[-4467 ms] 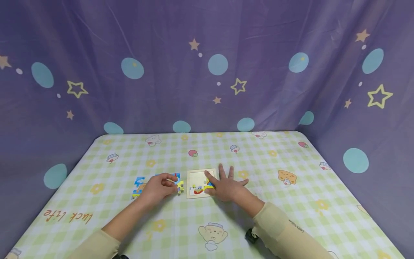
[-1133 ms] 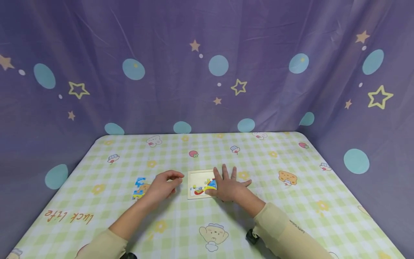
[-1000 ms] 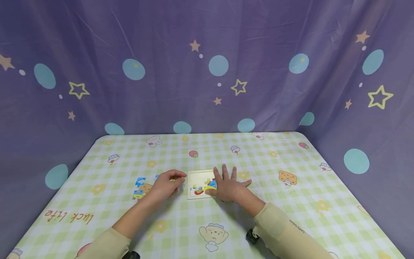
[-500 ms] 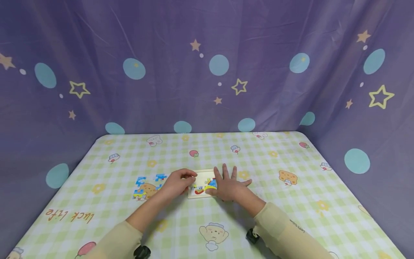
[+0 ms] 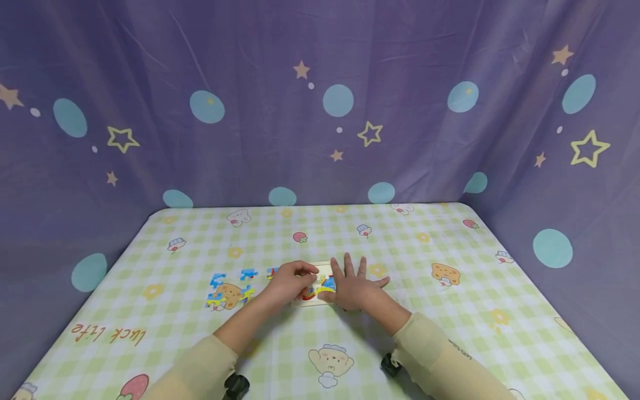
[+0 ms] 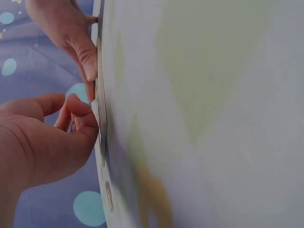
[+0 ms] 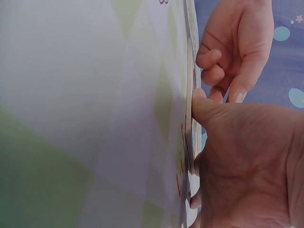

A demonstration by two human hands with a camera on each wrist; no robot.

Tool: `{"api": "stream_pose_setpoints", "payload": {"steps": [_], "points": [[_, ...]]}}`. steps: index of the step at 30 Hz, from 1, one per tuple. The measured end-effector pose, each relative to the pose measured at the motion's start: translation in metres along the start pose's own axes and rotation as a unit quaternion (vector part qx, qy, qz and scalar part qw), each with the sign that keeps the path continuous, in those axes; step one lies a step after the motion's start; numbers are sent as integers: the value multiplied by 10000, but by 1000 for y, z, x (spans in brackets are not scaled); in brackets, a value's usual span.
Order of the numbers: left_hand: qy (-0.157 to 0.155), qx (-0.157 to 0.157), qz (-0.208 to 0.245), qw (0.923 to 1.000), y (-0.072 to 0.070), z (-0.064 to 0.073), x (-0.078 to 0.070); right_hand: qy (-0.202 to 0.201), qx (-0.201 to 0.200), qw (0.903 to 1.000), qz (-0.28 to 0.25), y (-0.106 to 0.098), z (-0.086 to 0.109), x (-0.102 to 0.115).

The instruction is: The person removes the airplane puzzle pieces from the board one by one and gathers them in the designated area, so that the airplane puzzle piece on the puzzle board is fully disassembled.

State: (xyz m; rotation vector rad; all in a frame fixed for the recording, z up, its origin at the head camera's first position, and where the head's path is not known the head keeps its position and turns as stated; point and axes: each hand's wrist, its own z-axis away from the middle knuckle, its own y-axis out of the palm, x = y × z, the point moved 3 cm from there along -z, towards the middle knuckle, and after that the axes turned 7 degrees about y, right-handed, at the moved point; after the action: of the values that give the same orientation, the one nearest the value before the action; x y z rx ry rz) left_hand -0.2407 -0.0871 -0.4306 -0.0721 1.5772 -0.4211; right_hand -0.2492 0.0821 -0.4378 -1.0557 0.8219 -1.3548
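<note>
Inside a square wooden puzzle tray lie a few printed puzzle pieces in yellow, blue and red. My right hand rests spread on the tray's right side, its thumb along the lower part. From the left my left hand reaches over the tray, hiding its left side. In the left wrist view the left hand has its thumb and index fingertips close together and the other fingers curled, right by the tray's edge; I cannot tell whether a piece is between them.
Left of the tray, several loose puzzle pieces lie grouped on the checked tablecloth. A blue and red piece shows just behind the left hand. A purple curtain stands along the table's back and sides.
My left hand has moved right from the loose pieces to over the tray, uncovering the pieces on the left. My right hand slid slightly right early on, then stayed still on the tray.
</note>
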Motion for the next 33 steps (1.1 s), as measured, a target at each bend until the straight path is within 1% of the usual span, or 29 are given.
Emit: {"api": "stream_pose_setpoints", "payload": {"steps": [3, 6, 12, 15, 19, 21, 24, 27, 31, 33], "points": [[13, 149, 258, 9996, 4, -1, 0, -10, -8, 10000, 18, 0, 0, 0], [1, 159, 287, 9995, 8, -3, 1, -13, -8, 10000, 4, -1, 1, 0], [34, 26, -73, 10000, 13, -7, 3, -33, -2, 10000, -16, 0, 1, 0], [-12, -9, -286, 9996, 13, -7, 3, -51, -7, 10000, -20, -1, 1, 0], [-154, 28, -583, 9982, 13, -8, 4, -68, 4, 10000, -10, -2, 3, 0], [-169, 74, -712, 9973, 14, -8, 4, -57, 23, 10000, 2, -2, 3, 0], [-186, 129, -727, 9971, 14, -9, 3, -26, 21, 10000, 37, -1, 2, 0], [-173, 136, -687, 9974, 15, -9, 3, 21, 48, 10000, 76, 4, -5, -2], [-190, 95, -586, 9981, 15, -8, 3, 51, 44, 9999, 94, 11, -14, -4], [-185, 62, -555, 9983, 14, -8, 3, 65, 55, 9999, 69, 12, -15, -4]]}}
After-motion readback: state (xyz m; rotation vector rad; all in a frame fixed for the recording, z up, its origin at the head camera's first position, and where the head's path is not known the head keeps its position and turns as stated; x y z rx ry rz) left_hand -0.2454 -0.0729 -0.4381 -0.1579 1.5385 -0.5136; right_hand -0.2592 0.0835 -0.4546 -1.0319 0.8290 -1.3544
